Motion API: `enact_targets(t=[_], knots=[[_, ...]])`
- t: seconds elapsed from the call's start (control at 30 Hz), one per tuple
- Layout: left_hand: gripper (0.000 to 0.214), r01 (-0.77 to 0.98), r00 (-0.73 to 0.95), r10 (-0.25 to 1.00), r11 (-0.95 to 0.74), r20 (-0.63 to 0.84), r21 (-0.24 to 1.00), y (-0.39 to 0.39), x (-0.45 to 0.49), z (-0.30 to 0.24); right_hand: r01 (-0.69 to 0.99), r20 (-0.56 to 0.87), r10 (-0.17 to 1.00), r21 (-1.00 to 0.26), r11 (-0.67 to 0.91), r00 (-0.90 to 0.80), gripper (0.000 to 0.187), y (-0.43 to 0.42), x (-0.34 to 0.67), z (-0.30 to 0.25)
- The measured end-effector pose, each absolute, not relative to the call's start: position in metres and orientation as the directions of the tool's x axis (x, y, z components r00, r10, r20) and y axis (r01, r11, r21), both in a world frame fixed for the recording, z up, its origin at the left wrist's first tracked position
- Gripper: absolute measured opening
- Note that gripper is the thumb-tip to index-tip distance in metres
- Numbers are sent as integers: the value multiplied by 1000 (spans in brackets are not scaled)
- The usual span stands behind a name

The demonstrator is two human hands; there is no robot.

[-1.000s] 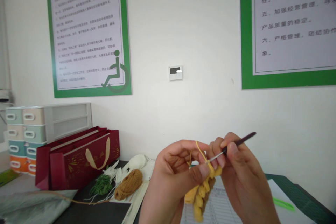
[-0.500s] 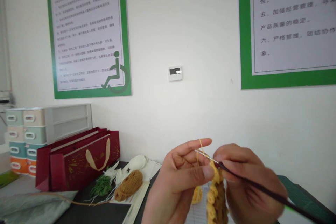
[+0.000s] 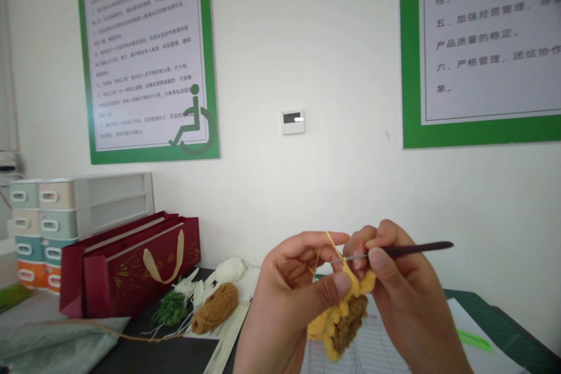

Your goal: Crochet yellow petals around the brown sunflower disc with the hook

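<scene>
My left hand (image 3: 291, 286) pinches the edge of a crochet piece (image 3: 348, 318) between thumb and fingers. The piece has a brown middle and a bumpy yellow border, and it hangs tilted below my fingers. Yellow yarn (image 3: 335, 245) runs over my raised left index finger down to the work. In my right hand (image 3: 397, 274) is a crochet hook (image 3: 421, 248) with a dark handle, lying nearly level. Its thin metal shaft points left into the yellow loop by my left fingertips. The hook's very tip is hard to make out.
On the dark table (image 3: 144, 356) at left lie a brown yarn skein (image 3: 215, 308), green yarn (image 3: 169, 310) and white yarn (image 3: 230, 270). Behind them stand dark red gift bags (image 3: 131, 272) and small drawers (image 3: 59, 225). Printed paper (image 3: 372, 350) and a green mat (image 3: 504, 327) lie beneath my hands.
My right hand has turned, so the hook's handle swings from sloping down right to nearly level. The crochet piece has tilted, showing more of its brown middle, and my left hand has shifted slightly left.
</scene>
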State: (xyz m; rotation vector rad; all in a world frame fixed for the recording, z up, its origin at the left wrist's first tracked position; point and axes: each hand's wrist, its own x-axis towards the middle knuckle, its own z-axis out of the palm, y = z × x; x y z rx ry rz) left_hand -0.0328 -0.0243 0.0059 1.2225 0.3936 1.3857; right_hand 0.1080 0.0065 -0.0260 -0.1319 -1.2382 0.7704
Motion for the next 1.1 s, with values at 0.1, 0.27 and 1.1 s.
enact_targets(t=[0.1, 0.27, 1.1], knots=[[36, -520, 151, 885, -308, 440, 797, -28, -26, 7, -292, 884, 445, -392, 872, 143, 8, 6, 108, -29], [44, -522, 118, 897, -309, 426, 795, -28, -22, 6, 43, 952, 199, -214, 976, 232, 23, -1, 106, -30], [29, -505, 291, 880, -193, 376, 841, -25, -30, 7, -568, 816, 577, -455, 686, 44, 11, 14, 122, -30]])
